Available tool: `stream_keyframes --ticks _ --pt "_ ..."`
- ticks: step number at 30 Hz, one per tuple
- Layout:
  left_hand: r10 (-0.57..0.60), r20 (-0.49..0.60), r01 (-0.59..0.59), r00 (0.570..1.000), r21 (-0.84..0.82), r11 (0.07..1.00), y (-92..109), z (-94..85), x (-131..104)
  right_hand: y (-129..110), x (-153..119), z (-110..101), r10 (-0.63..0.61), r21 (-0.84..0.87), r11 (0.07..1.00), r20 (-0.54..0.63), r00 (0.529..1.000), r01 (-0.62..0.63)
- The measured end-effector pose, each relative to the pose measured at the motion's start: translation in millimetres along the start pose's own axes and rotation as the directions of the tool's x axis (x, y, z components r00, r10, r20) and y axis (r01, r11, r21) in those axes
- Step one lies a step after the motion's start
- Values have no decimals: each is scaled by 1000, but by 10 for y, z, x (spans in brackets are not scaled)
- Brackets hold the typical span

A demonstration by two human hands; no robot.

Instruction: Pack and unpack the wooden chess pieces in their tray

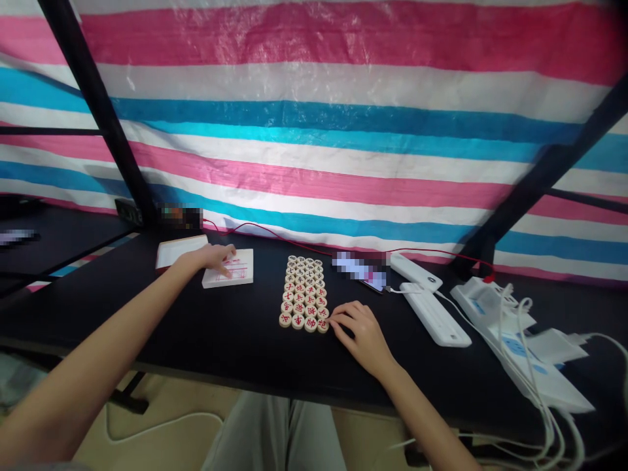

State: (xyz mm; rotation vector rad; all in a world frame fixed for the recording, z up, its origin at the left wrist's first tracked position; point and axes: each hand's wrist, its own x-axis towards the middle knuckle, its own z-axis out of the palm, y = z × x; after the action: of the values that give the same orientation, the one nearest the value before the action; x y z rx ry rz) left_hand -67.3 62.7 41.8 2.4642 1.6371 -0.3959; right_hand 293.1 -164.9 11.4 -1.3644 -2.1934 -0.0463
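Round cream game pieces with red or dark characters (299,307) lie in a tight block of rows and columns on the black table (235,340). My right hand (360,333) rests at the block's lower right corner, its fingertips touching or very near the corner piece. To the left, my left hand (217,257) lies over a white box with red print (238,271), thumb and fingers apart on its top. Beside that box, partly behind my left wrist, sits an open white tray-like box part (179,250).
Right of the pieces are a phone (360,271), two white power banks (434,314) and a white power strip (534,366) with plugs and tangled cables. A red cable runs along the back edge, before a striped sheet (318,157) and black frame posts.
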Motion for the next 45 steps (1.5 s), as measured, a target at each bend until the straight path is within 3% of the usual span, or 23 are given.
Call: stream_keyframes --ticks 3,8,12,15,18,20,21,24,30,34,40,45 --pt "-42 -10 42 999 -3 999 -60 3 -20 8 -3 11 -8 -19 1000 -11 1000 8" --pt "8 -162 -29 987 -129 991 -59 -111 -123 5 -4 13 -6 -27 1000 -17 1000 5" --pt "54 -296 -158 954 -340 927 148 -379 -326 1 -2 6 -11 -41 999 -36 999 10" --pt "100 -335 -274 937 -525 806 440 -485 -381 0 0 4 -19 -47 999 -37 999 17" --pt "158 -401 -387 902 -592 707 753 -371 -270 3 -2 6 -13 -40 999 -30 999 12" --pt "172 -388 -369 906 -519 771 893 -222 -159 4 -7 7 -6 -33 999 -29 1000 5" --pt "148 -354 -306 923 -445 842 928 -150 -112 4 -10 6 -4 -32 999 -32 999 3" --pt "69 -315 -134 947 -191 972 878 -10 -39 -2 -17 0 -9 -43 999 -48 999 7" --pt "92 -212 -87 973 33 996 492 14 -43 -9 -9 -5 -23 -57 998 -32 999 21" --pt "146 -215 -151 966 -4 989 419 72 -7 -1 -6 1 -21 -30 999 -26 999 20" --pt "160 -264 -185 951 -71 980 519 104 -32 -9 -10 -9 -3 -21 1000 -13 1000 3" --pt "148 -338 -235 930 -234 943 470 213 -158 -3 -1 -10 -7 -28 1000 -2 1000 6"
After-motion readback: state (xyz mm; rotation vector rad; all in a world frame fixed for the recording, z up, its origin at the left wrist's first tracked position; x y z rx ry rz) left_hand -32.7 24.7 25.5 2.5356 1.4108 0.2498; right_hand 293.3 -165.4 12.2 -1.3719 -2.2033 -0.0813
